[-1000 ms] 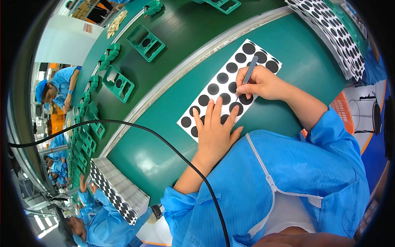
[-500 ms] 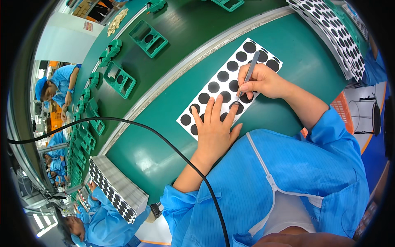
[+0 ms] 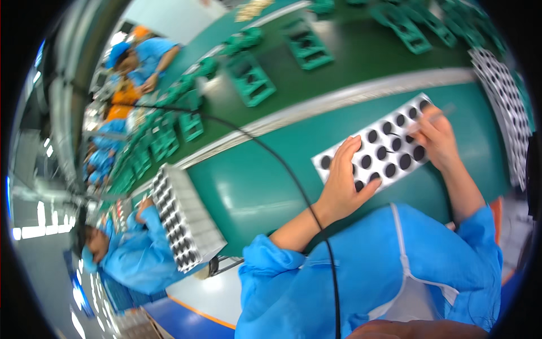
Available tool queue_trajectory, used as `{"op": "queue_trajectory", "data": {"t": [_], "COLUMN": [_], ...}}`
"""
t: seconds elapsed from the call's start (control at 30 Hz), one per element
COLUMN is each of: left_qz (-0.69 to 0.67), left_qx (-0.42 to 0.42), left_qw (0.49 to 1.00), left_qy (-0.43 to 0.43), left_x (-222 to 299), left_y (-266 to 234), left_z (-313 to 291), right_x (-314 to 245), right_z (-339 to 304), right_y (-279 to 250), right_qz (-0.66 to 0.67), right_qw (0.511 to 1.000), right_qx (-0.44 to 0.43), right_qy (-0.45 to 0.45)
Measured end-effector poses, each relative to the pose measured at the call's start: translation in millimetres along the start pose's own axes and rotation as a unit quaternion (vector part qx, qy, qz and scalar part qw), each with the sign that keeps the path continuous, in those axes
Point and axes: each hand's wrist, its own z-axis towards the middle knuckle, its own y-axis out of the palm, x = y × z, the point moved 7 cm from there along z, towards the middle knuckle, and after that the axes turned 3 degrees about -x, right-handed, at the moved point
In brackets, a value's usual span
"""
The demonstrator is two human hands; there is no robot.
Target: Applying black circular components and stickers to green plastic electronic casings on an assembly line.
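A white sheet with rows of black round stickers (image 3: pixel 380 164) lies slanted on the green table in front of me. My left hand (image 3: pixel 343 183) rests on its left part, fingers stretched out and thumb apart, holding nothing. Over the sheet's right end is my right hand (image 3: pixel 433 135), closed around slim grey tweezers (image 3: pixel 446 111) that motion smears. A thin dark curved shape (image 3: pixel 393 134) shows by the sheet's middle, near where the tweezers point; whether it is a lifted sticker edge I cannot tell.
A tall stack of dotted sheets (image 3: pixel 195 220) stands at the table's left end, another pile (image 3: pixel 505 107) at the right. Green plastic frames (image 3: pixel 248 79) lie on the belt beyond the metal rail (image 3: pixel 293 113). A black cable (image 3: pixel 282 164) crosses the view. Co-workers in blue sit at left.
The view has swung, so the scene sits turned and shifted. My right hand with the tweezers has drawn away from my left hand toward the sheet's right end.
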Motion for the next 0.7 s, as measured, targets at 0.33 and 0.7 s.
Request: {"op": "queue_trajectory", "data": {"t": [0.33,0.7], "left_qz": [0.401,0.432], "left_qx": [0.441,0.540], "left_qw": [0.781,0.616], "left_qy": [-0.187,-0.377], "left_x": [-175.1,-262.6], "left_y": [-287.3,-400.9], "left_z": [-36.9,-91.8], "right_x": [8.6,13.8], "right_z": [4.1,1.7], "right_y": [-26.8,-44.7], "right_qz": [0.043,0.263], "right_qw": [0.999,0.962], "right_qx": [-0.025,-0.077], "right_qy": [-0.009,0.013]}}
